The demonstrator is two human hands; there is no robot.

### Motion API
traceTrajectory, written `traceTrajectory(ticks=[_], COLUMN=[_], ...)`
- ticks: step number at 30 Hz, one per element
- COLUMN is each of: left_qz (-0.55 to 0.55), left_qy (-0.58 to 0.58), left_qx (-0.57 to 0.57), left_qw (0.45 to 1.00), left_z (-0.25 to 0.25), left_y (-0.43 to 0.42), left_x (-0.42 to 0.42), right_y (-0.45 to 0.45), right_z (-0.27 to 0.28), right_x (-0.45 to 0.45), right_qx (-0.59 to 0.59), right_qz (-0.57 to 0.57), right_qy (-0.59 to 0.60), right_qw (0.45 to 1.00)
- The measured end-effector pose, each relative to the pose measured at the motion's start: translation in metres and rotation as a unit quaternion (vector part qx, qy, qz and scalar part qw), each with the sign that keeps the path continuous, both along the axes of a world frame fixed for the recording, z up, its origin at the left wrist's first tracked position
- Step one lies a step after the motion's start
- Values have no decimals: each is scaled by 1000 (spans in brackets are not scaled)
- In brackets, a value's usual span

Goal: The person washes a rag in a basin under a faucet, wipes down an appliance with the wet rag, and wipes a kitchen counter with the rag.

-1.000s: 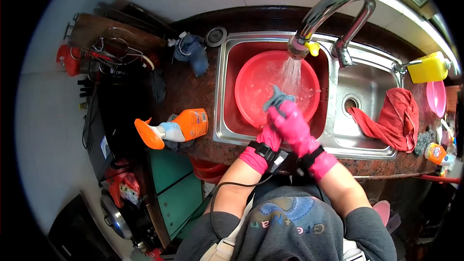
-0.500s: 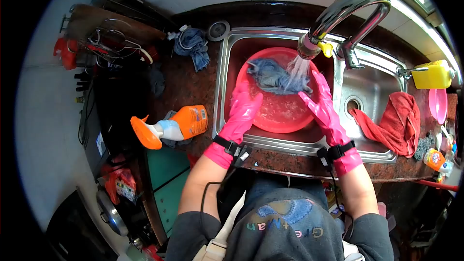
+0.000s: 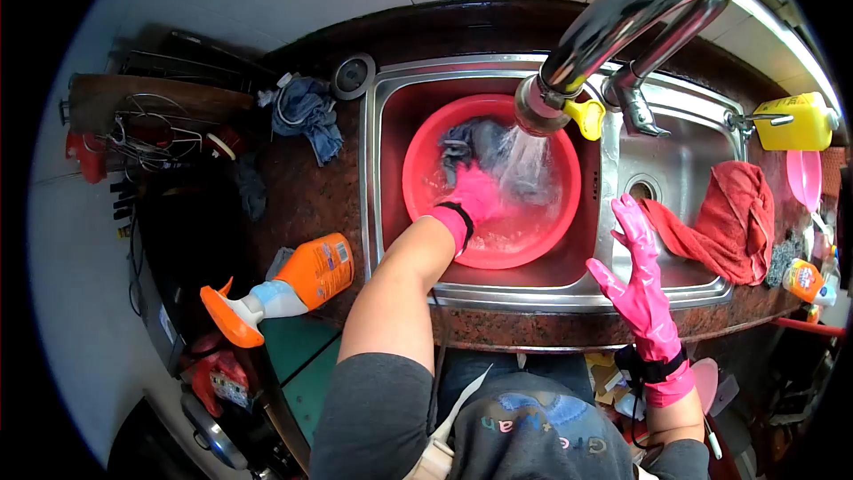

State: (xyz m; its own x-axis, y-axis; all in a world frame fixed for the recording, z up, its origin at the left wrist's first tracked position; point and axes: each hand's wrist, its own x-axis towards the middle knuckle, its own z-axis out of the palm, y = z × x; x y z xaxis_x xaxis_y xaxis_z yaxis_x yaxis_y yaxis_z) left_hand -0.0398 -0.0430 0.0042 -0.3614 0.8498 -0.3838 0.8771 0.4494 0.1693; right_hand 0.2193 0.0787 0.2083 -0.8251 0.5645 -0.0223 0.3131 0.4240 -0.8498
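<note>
My left hand [image 3: 473, 194], in a pink rubber glove, reaches down into the red basin [image 3: 412, 173] standing in the left sink bowl. It meets the near edge of a wet blue-grey cloth [image 3: 484, 140]. Its fingertips are blurred and hidden by the hand and the water, so I cannot see whether they grip the cloth. Water streams from the faucet head [image 3: 538, 108] onto the cloth. My right hand [image 3: 638, 271], gloved in pink too, is raised by the front of the right sink bowl, fingers spread and holding nothing.
A red towel [image 3: 724, 222] drapes over the right bowl's edge. On the left counter lie an orange spray bottle [image 3: 311, 276] and a bunched blue cloth [image 3: 306, 116]. The tall chrome faucet [image 3: 635, 9] arches over the basin. A yellow bottle [image 3: 793, 122] stands at right.
My left hand has gone from the basin's near left side to the cloth inside it. My right hand has drawn back, away from the basin to the right. The view has shifted somewhat.
</note>
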Motion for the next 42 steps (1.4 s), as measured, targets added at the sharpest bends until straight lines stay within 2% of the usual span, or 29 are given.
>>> traceTrajectory(ticks=[1,3,4,7,8,10,12,13,14,15,18,19,20,23,24,25,26,27,28,29,30,31,32,33,36,37,38,40,42], left_qz=[-25,-242,-241,-44,-47,76,150,71,95,140,198,212,212,133,134,206,276,294,295,205,111,7,-107,-216,-206,-167,-150,-52,-119], left_qy=[-14,-51,-48,-355,-351,-561,-695,-705,-647,-632,-593,-586,-586,-357,-360,-375,-387,-255,-257,-135,-9,-54,-89,-131,-20,-40,4,18,-15], left_qx=[12,-179,-181,-147,-144,9,-16,-67,-32,-16,-69,-12,-10,62,63,79,94,217,217,191,160,67,70,75,74,-68,-33,-167,-134], left_qw=[999,952,952,922,924,824,703,702,756,762,777,782,782,922,921,901,875,895,895,950,981,996,988,965,976,983,988,984,984], left_z=[9,16,15,37,59,100,140,161,189,220,230,242,236,178,163,151,134,93,98,103,106,92,76,59,36,39,23,46,33], left_y=[-1,1,-4,-19,-23,-37,-36,-27,-31,-34,-55,-59,-63,-79,-76,-71,-66,-66,-57,-46,-35,-28,-37,-46,-44,-31,-31,1,7], left_x=[9,17,17,12,9,4,2,-9,-12,-14,-44,-37,-38,-46,-50,-53,-56,-61,-54,-47,-39,-24,-12,-1,-26,-37,-44,-21,5], right_y=[0,-4,-6,-8,-6,-3,-1,-6,-1,3,24,34,43,67,71,67,66,65,62,62,59,56,52,52,78,89,97,95,81], right_z=[-2,-4,-2,-7,-14,-40,-68,-116,-110,-102,-27,-17,-3,-38,-42,-27,-37,-54,-57,-58,-39,-12,4,4,14,7,1,2,5], right_x=[-1,-8,-13,-31,-36,-52,-70,-84,-90,-97,-103,-100,-99,-92,-92,-94,-93,-92,-94,-87,-79,-69,-60,-49,-29,-25,-25,-34,-46], right_qx=[4,-13,-29,-44,-54,-9,4,-268,-306,-340,-244,-222,-185,-125,-90,-228,-228,-121,-12,-140,-140,-126,-111,0,306,303,299,279,178], right_qz=[4,10,17,80,135,198,227,276,303,328,273,249,221,186,178,133,133,139,142,123,123,81,38,12,-13,-15,-14,-4,-24], right_qy=[16,26,32,23,-7,18,61,50,14,-23,-100,-123,-177,-61,-48,-151,-154,-37,81,89,87,57,27,62,91,88,85,89,105], right_qw=[1000,1000,999,996,989,980,972,922,902,881,925,935,941,973,979,953,952,982,986,978,979,987,993,998,948,949,950,956,978])
